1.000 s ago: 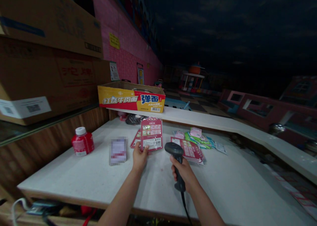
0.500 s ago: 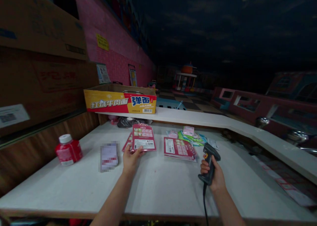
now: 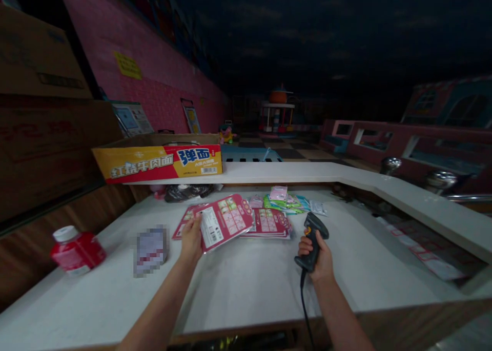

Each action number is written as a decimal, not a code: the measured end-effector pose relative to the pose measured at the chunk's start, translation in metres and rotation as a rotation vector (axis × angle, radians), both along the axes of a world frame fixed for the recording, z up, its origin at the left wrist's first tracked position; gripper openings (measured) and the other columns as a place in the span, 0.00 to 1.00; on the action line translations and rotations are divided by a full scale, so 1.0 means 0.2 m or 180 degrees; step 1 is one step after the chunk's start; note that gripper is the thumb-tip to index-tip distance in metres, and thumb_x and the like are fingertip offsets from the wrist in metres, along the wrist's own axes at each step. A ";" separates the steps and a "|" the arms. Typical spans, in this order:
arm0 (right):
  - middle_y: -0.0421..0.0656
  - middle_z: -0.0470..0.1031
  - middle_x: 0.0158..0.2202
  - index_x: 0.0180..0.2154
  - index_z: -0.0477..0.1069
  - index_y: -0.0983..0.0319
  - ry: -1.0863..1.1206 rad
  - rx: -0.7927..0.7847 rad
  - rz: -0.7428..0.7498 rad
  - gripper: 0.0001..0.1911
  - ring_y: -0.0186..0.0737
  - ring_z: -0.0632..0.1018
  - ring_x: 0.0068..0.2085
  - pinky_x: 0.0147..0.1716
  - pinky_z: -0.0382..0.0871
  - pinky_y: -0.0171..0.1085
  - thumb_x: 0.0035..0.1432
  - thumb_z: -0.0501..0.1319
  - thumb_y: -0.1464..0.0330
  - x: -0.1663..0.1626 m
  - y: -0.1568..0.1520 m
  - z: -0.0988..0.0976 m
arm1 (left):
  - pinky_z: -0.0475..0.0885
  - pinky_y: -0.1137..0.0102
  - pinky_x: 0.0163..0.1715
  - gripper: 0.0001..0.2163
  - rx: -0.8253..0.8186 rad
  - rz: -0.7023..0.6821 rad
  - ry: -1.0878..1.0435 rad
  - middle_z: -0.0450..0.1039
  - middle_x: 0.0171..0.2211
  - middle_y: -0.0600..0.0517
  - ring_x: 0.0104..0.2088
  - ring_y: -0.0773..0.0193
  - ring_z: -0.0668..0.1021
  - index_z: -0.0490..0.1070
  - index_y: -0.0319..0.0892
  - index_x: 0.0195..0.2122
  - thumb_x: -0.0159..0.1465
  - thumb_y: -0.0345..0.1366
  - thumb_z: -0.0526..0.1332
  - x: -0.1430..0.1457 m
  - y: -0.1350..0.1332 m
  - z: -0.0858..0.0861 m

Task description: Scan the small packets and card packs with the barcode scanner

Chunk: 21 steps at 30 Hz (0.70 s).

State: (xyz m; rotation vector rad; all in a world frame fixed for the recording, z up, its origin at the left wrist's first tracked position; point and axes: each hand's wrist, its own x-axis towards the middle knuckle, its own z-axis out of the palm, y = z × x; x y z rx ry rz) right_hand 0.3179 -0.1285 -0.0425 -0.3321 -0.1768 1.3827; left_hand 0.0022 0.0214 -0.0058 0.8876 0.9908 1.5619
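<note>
My left hand [image 3: 192, 238] is closed on the near left edge of a flat red packet [image 3: 226, 220] with small pictures and a white barcode label. The packet is tilted, its far end overlapping a stack of similar red packets [image 3: 271, 223]. Another red packet [image 3: 183, 222] lies partly hidden behind my left hand. On the right, my right hand [image 3: 319, 259] grips a black barcode scanner [image 3: 314, 238] by its handle, index finger near the yellow trigger. Its cable runs down over the counter's front edge. Small pink and green packets [image 3: 286, 201] lie behind the stack.
A red bottle with a white cap [image 3: 78, 251] and a blurred-out small item [image 3: 150, 249] stand at the left of the white counter [image 3: 238, 284]. A noodle carton [image 3: 161, 161] rests on the raised ledge [image 3: 269, 171]. Cardboard boxes [image 3: 46, 141] are stacked at far left.
The red packet in my left hand has turned and moved right, towards the stack. My right hand still holds the scanner. The whole view has shifted, with things sitting further left.
</note>
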 end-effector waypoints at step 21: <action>0.31 0.62 0.21 0.35 0.66 0.59 0.0297 0.0054 -0.0133 0.14 0.26 0.66 0.19 0.17 0.67 0.26 0.51 0.69 0.65 0.03 0.01 -0.03 | 0.71 0.59 0.49 0.22 0.1726 -0.0261 0.3992 0.70 0.43 0.44 0.46 0.52 0.74 0.78 0.41 0.44 0.48 0.42 0.73 0.36 -0.10 -0.15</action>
